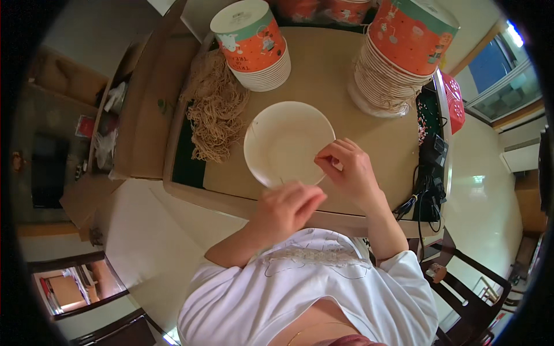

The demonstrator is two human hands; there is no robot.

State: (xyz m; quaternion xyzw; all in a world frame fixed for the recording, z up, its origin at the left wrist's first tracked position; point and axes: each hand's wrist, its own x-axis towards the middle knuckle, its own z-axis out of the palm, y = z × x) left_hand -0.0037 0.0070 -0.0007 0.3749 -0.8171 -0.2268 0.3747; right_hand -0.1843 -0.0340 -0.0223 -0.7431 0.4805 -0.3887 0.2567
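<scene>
A white paper tub (288, 138) sits open side up on the cardboard-covered table in front of me, its inside bare and pale. My right hand (352, 167) is at the tub's right rim, thumb and forefinger pinched together; what they hold is too small to make out. Close to the near rim, my left hand (288, 210) is slightly blurred by motion, its fingers drawn together; whatever is between them cannot be seen. A loose heap of beige cords (216, 109) lies left of the tub.
An upside-down stack of orange and green tubs (254, 43) stands behind the cords. Another stack (412, 37), with cords hanging round its rims, is at the back right. Black cables and an adapter (433, 151) lie along the right edge. A big cardboard box (147, 109) adjoins the table's left.
</scene>
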